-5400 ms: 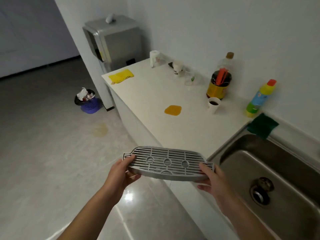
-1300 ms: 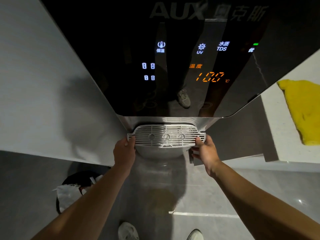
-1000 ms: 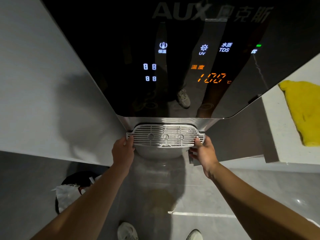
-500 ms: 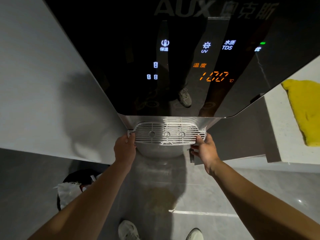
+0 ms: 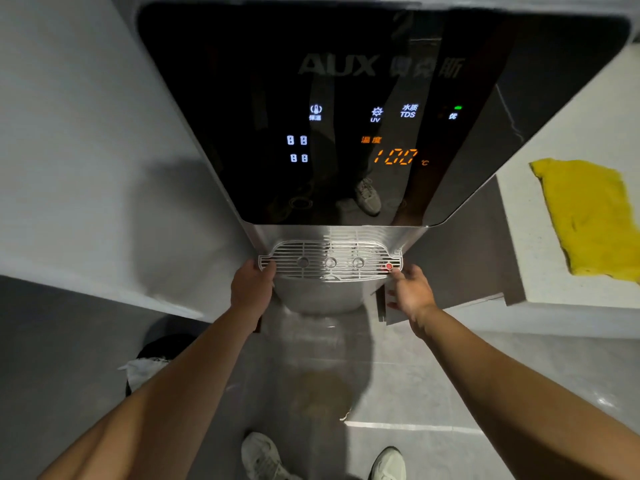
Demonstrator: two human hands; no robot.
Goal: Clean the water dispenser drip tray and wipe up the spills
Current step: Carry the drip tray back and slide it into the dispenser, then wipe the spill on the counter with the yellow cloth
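Both hands are meeting the tray (image 5: 330, 261) under the dispenser (image 5: 346, 116): left hand (image 5: 252, 289) is gripping its left end, right hand (image 5: 412, 292) is touching its right end, fingers loosely spread.

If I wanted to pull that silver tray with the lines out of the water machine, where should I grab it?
Grab the drip tray by its two short ends, one hand each side, coming from the front. Little tabs stick out sideways there, past the dispenser body, where the left hand and right hand are now. Its back edge sits against the machine, so probably slide it straight toward you.
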